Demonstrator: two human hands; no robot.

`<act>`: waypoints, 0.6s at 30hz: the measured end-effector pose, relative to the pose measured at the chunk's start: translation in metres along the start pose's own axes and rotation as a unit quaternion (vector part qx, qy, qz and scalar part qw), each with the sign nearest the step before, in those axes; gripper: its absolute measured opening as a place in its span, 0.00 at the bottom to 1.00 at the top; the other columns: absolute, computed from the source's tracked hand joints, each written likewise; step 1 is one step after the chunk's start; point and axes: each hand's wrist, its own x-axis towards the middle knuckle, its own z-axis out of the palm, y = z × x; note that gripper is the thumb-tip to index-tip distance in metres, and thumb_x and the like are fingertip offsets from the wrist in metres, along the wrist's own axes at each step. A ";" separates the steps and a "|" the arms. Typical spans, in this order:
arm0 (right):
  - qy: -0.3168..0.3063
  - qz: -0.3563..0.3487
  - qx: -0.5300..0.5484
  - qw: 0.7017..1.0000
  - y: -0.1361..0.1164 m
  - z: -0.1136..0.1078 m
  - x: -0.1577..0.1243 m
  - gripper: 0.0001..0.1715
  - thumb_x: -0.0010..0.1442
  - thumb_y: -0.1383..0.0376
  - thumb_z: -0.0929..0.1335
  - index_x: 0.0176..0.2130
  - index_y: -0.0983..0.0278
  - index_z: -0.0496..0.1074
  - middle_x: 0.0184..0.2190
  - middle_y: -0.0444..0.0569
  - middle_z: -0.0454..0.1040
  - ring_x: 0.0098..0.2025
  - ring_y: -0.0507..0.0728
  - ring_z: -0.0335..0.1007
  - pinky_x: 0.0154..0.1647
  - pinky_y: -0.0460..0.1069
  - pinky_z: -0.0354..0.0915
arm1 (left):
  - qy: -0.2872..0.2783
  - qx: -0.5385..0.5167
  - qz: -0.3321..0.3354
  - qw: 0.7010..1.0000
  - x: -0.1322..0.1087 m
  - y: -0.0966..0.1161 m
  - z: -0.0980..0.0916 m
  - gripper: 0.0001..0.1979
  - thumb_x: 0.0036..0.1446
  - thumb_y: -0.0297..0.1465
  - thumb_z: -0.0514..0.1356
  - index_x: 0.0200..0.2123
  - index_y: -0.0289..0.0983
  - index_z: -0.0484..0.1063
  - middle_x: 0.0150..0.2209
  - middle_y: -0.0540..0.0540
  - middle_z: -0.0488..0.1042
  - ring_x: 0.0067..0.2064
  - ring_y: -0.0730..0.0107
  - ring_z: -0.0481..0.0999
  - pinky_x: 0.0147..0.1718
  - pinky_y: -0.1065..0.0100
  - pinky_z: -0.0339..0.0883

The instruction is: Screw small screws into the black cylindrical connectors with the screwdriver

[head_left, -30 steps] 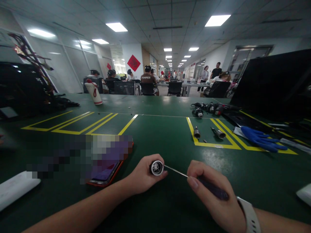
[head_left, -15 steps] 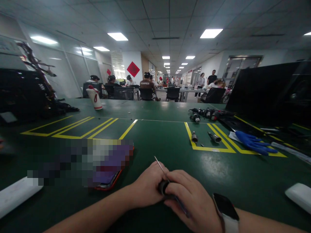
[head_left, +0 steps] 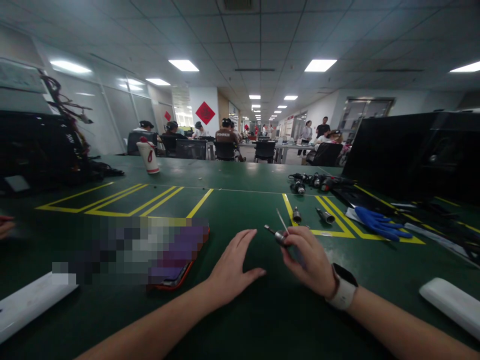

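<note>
My left hand [head_left: 233, 265] is open, its fingers stretched out and thumb apart, above the green table [head_left: 240, 180]. It holds nothing. To its right, my right hand [head_left: 309, 260] is closed on a small metal cylinder with a narrow stem [head_left: 279, 237]. The same hand also grips a thin metal rod-like tool [head_left: 282, 220], which points up and away; most of its rear part is hidden by the fingers. Beyond that hand stand another metal cylinder [head_left: 296, 215] and, lying tilted, a similar cylinder with a pointed stem [head_left: 326, 216], both within yellow tape lines.
A blue glove [head_left: 380, 223] lies to the right, near dark tools with cables [head_left: 300, 186]. A white object [head_left: 450, 302] is at the right edge. On the left are a purple-faced item with an orange edge [head_left: 180, 257], a paper cup [head_left: 149, 156] and another person's hand [head_left: 5, 226].
My hands have separated. The left has let go and opened, while the right has moved up and away with the metal cylinder and the thin tool. The view has shifted slightly.
</note>
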 end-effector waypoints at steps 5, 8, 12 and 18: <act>0.042 0.056 -0.094 0.993 0.069 -0.005 -0.004 0.07 0.56 0.70 0.63 0.37 0.62 0.63 0.39 0.55 0.67 0.42 0.63 0.63 0.43 0.60 0.63 | -0.038 -0.010 -0.025 0.999 0.001 0.003 -0.004 0.26 0.54 0.33 0.59 0.56 0.43 0.57 0.58 0.43 0.59 0.58 0.59 0.61 0.56 0.54 0.57; 0.023 0.093 -0.144 0.985 0.100 -0.006 -0.010 0.06 0.55 0.70 0.63 0.37 0.64 0.64 0.39 0.57 0.67 0.42 0.64 0.62 0.43 0.60 0.62 | -0.054 -0.007 -0.033 0.998 0.002 0.003 -0.004 0.24 0.55 0.34 0.58 0.55 0.43 0.60 0.57 0.44 0.60 0.56 0.59 0.63 0.54 0.55 0.59; -0.015 0.143 -0.192 0.971 0.123 0.000 -0.011 0.07 0.53 0.72 0.63 0.35 0.65 0.65 0.36 0.56 0.68 0.41 0.64 0.63 0.43 0.58 0.62 | -0.066 0.014 -0.029 0.997 0.003 0.004 -0.002 0.23 0.54 0.33 0.59 0.53 0.42 0.62 0.56 0.44 0.63 0.55 0.58 0.64 0.54 0.56 0.60; -0.092 0.184 -0.236 0.950 0.133 0.010 -0.006 0.05 0.59 0.68 0.65 0.37 0.67 0.68 0.38 0.50 0.70 0.41 0.58 0.67 0.42 0.55 0.65 | -0.075 0.048 -0.011 0.996 0.003 0.005 -0.001 0.20 0.54 0.33 0.59 0.51 0.41 0.65 0.53 0.44 0.66 0.53 0.59 0.65 0.53 0.55 0.60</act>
